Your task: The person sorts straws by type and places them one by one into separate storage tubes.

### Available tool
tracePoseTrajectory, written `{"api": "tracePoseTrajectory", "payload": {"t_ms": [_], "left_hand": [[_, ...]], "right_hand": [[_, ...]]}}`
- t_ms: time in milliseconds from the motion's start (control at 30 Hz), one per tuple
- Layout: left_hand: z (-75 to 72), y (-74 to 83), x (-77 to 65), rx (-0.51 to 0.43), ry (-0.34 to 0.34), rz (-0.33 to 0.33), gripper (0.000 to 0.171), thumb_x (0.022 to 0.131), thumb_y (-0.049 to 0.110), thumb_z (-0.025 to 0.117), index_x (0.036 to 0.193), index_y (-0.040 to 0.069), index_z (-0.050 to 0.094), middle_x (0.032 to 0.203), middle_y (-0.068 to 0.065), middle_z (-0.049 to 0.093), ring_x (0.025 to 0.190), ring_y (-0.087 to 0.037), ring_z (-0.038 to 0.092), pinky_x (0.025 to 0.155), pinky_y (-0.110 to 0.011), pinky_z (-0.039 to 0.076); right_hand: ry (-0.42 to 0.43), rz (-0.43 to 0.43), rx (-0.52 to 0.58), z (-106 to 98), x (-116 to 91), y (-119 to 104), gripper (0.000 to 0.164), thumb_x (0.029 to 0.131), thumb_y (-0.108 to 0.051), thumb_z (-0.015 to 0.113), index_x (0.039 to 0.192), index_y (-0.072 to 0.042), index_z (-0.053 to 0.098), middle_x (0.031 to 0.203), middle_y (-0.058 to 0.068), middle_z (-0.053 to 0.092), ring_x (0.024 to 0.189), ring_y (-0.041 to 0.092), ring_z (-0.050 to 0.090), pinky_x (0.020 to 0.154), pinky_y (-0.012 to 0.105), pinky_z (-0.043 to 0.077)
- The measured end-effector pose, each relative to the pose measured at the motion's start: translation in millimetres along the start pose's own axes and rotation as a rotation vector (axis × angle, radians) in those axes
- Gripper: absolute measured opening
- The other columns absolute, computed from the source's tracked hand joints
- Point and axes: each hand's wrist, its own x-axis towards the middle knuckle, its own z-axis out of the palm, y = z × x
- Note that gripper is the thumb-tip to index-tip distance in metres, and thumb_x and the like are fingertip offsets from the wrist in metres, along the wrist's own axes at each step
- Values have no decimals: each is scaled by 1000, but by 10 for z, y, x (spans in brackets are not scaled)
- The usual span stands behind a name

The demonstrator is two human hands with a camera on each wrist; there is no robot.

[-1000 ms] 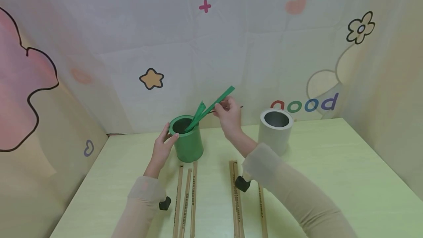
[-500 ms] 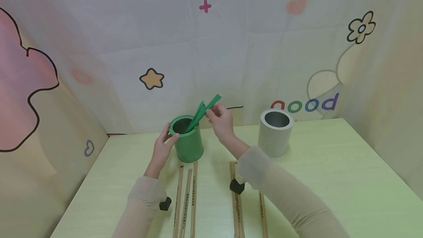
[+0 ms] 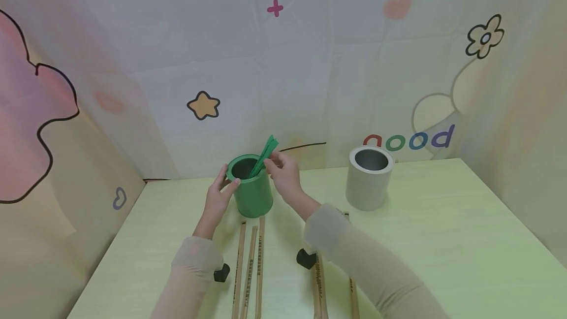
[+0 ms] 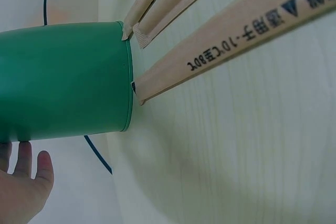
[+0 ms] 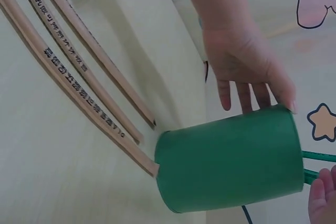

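A green cylindrical cup (image 3: 253,196) stands upright at the back of the table, left of the middle. My left hand (image 3: 216,199) holds it from the left, thumb at the near rim and fingers along the far side. Thin green strips (image 3: 265,154), resembling wrapped straws, lean to the right out of its mouth. With thumb and fingers my right hand (image 3: 285,177) pinches one of them low, close over the right rim. In the right wrist view its fingertips overlap a green strip (image 5: 311,176). The cup's inside is mostly hidden.
Several straws in brown paper wrappers lie lengthwise on the table: a left group (image 3: 249,270) before the green cup and a right group (image 3: 321,289) partly under my right sleeve. A white cylindrical cup (image 3: 368,188) stands at the back right. A printed cloth (image 3: 230,38) hangs behind.
My right hand has moved left and down towards the green cup, bringing its green strip in beside the other at the rim. My left hand and the cup have not moved.
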Motion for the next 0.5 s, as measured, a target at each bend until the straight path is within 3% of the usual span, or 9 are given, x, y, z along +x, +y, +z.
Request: {"api": "tracePoseTrajectory", "payload": {"t_ms": [100,300,500], "left_hand": [[0,-1,2,-3,2,0,64,90,27,50,143,17,16,148,-4,17,130,-27,27,101,-52,27],[-6,-3,3,-13,-3,0,64,90,27,50,143,17,15,148,-4,16,130,-28,26,101,-52,26],[2,3,-2,-11,-2,3,63,90,27,50,143,18,16,148,-4,17,130,-27,27,101,-52,27]], "right_hand": [[-24,5,-27,31,-39,49,24,88,-16,53,105,-2,61,94,14,61,81,28,60,66,26,50],[-60,33,-75,34,-98,127,24,88,-19,53,106,-4,60,94,12,61,76,19,59,67,27,50],[-75,90,-92,-22,-146,239,27,88,-21,53,109,-4,58,97,12,61,81,26,60,69,31,51]]}}
